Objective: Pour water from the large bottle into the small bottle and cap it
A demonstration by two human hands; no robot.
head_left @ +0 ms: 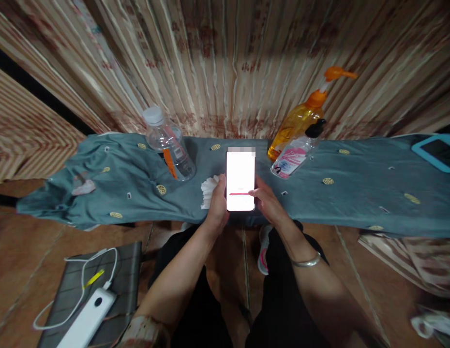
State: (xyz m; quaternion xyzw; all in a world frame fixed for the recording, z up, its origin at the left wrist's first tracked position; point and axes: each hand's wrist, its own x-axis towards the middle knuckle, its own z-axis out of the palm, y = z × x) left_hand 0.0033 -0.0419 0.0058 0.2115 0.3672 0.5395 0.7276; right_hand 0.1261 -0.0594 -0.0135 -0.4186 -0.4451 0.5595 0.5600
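A smartphone (241, 179) with a bright white screen is upright in front of me, above the cloth-covered table. My left hand (218, 205) is closed round its left edge. At the right edge, my right hand (268, 200) grips the phone too, its thumb touching the lower part of the screen near a red bar. The fingers behind the phone are hidden. Beside my left hand lies a crumpled white tissue (209, 191). A silver bangle (307, 261) circles my right wrist.
On the green patterned cloth (355, 193) stand a clear bottle with a white cap (170, 150), an orange pump bottle (295, 123) and a smaller bottle with a pink label (293, 157). A blue-framed tablet (438, 152) lies far right. A white power bank (89, 316) with cable rests lower left.
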